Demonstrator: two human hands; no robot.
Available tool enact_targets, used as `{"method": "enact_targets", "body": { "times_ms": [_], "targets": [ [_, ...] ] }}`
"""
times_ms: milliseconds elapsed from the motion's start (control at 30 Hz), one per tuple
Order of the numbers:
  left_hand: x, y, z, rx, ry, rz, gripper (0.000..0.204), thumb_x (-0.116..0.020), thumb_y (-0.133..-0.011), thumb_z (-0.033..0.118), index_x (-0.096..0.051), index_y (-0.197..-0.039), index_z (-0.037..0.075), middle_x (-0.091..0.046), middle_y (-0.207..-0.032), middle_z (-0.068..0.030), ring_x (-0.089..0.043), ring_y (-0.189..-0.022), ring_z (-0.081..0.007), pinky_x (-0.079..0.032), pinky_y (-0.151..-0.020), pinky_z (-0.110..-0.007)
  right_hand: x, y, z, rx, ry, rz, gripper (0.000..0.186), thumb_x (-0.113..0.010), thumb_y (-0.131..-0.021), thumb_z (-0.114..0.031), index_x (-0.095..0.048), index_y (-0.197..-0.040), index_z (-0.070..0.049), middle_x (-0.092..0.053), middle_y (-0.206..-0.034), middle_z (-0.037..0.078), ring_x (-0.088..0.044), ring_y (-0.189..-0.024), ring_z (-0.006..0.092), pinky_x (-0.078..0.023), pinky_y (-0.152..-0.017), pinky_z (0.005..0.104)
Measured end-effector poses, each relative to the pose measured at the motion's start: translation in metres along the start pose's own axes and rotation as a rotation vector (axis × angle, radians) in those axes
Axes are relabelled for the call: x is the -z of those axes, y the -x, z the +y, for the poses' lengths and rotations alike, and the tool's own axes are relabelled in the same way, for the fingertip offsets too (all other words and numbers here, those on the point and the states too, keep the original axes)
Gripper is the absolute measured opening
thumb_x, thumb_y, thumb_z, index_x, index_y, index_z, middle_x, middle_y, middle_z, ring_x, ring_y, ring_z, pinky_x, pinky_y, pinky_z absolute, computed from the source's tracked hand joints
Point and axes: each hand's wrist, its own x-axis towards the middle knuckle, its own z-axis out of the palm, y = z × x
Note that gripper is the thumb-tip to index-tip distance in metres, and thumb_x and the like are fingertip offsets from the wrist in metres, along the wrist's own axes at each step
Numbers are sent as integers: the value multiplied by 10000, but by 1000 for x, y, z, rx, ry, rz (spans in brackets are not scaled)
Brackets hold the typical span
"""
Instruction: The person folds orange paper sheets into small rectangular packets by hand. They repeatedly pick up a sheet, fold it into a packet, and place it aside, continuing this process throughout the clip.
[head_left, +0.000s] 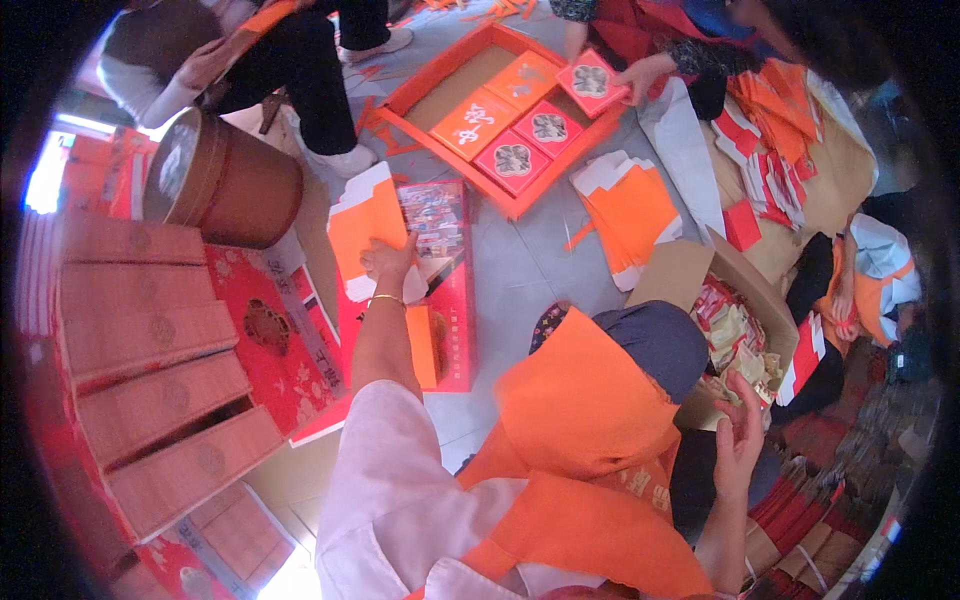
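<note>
My left hand (388, 262), with a bracelet at the wrist, is closed on the edge of flat orange-and-white carton blanks (365, 222). Those blanks lie over a large red printed box (455, 340), and a smaller orange piece (423, 350) rests on that box nearer me. At the right, my right hand (738, 425) has its fingers apart and shows nothing in them. It is beside an opened cardboard box (775, 300) filled with red and gold wrapped packets (735, 330). An orange apron (585, 400) covers my lap.
Ahead, an orange tray (512, 200) holds orange and red square boxes; a co-worker's hand (645, 78) holds one red box (590, 82). More orange blanks (630, 215) lie on the floor. Left stand a brown drum (240, 180) and stacked reddish boxes (170, 390). Other people sit around.
</note>
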Motion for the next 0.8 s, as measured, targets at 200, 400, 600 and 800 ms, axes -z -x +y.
{"method": "enact_targets", "body": {
  "times_ms": [200,400,600,800],
  "targets": [
    [-9,2,9,-123,-147,93,998,-652,-782,662,-312,-1471,24,-368,-1408,-337,-386,-1313,-463,-386,-1058,-505,3,-18,12,-90,-153,55,475,-497,-961,-140,-458,-1419,-21,-470,-1450,134,-460,-1329,240,-458,-1006,376],
    [34,-15,-53,-263,53,135,469,-541,-953,376,-575,-1224,-5,-662,-962,-282,-660,-942,-404,-510,-845,-501,9,-38,9,-20,14,55,422,-486,-958,-61,-502,-1378,-19,-499,-1419,128,-478,-1311,221,-466,-994,360],
    [195,128,26,-695,1246,-265,238,-518,-984,59,-572,-1197,-32,-640,-1161,-42,-607,-1034,-123,-497,-861,-280,-4,-41,-25,-36,-328,-14,337,-465,-1000,-80,-541,-1320,-5,-629,-1237,143,-612,-1115,204,-479,-955,331],
    [176,233,72,-861,1468,-1177,352,-730,-863,168,-605,-1167,39,-644,-1056,-18,-620,-930,-124,-517,-801,-295,-25,-94,-116,283,-748,-339,602,-539,-990,-140,-266,-1523,-78,-525,-1386,149,-537,-1241,242,-414,-1054,391]
  ]
}}
